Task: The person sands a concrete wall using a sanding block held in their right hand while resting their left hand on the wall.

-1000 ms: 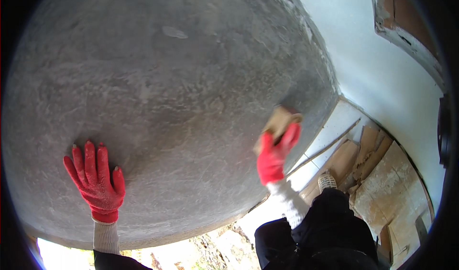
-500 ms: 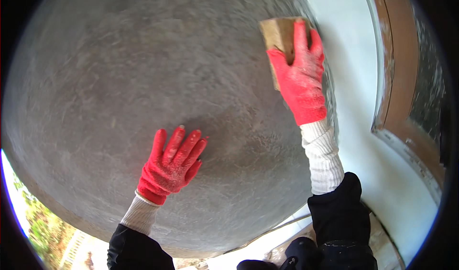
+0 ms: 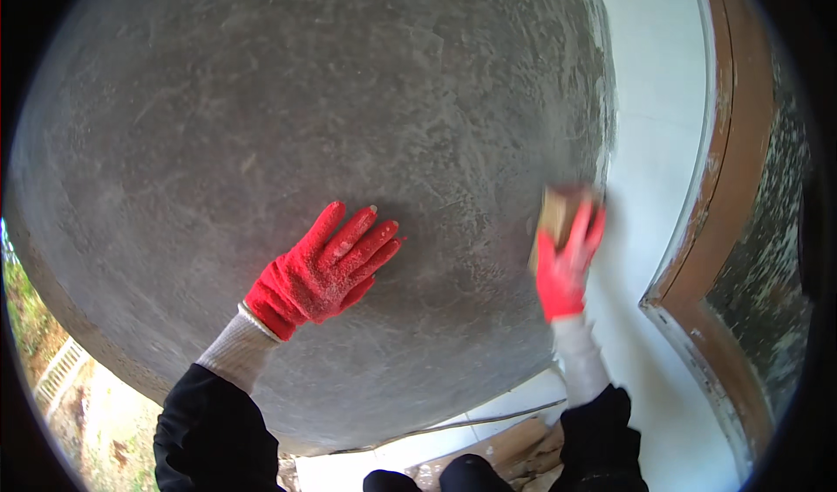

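Right-hand block close against the wall corner

Risk first. The tan block (image 3: 553,216), by its look a sanding block, sits at the right margin of the grey plastered wall (image 3: 349,100), just beside the ragged pale seam (image 3: 603,82). My reading: a stroke carried too far right could scuff the white wall (image 3: 649,169) or knock crumbs off that seam. Uneven pressure, with the block tipped on one edge, might score the grey face. A dusty glove could also let the block slip. Low down, loose boards (image 3: 514,444) and a thin dark strip (image 3: 462,424) lie near the person's knees; a careless step there might trip them.

Position. Block is in the right hand (image 3: 567,274), rising past the fingertips on the thumb side, well apart from the left hand (image 3: 314,274) and to its right, slightly higher. Whether its far edge touches the white wall: cannot tell, blurred.

Hands. Both in red-coated gloves, pale knit cuffs. Right: fingers and thumb bent about the block, gripping it; exact finger placement smeared. Left: laid flat on the grey wall, fingers long and nearly together, pale dust on the knuckles, nothing held. Brown frame (image 3: 741,143) beyond, clear of both.
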`<act>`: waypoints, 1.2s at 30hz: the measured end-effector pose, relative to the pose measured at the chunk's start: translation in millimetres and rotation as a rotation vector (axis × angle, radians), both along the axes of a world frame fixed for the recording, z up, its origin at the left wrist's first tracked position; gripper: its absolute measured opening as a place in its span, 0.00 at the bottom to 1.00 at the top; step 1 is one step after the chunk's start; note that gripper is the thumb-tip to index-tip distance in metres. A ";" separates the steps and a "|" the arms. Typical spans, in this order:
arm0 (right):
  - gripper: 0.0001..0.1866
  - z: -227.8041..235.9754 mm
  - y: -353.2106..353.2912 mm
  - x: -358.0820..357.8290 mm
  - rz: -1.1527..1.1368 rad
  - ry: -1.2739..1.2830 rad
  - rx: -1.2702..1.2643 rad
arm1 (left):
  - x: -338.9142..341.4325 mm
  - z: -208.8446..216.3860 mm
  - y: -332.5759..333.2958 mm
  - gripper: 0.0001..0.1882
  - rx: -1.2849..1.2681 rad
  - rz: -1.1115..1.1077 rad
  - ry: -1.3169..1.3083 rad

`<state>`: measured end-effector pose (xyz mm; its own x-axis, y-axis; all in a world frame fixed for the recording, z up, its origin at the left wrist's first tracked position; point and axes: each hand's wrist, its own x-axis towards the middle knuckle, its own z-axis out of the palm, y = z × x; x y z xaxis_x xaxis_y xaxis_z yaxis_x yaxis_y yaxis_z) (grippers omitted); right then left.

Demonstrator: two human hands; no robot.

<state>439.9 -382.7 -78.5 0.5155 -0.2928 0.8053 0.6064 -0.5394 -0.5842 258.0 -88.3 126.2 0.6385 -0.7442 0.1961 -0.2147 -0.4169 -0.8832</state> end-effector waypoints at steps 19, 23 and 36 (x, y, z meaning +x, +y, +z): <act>0.45 93.6 -25.1 22.4 0.049 -0.179 -0.062 | -1.4 4.4 -0.2 0.33 0.033 0.011 0.032; 0.44 205.5 -36.9 53.8 0.026 -0.185 -0.070 | -2.5 1.7 1.6 0.33 0.037 0.015 0.016; 0.50 42.8 77.1 -67.8 0.153 -0.173 -0.194 | -3.0 0.4 7.3 0.34 0.017 -0.090 -0.058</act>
<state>372.0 -305.7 -35.7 0.3919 -0.0540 0.9184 0.7707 -0.5259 -0.3598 255.0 -81.1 126.6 0.5565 -0.8018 0.2179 -0.1989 -0.3832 -0.9020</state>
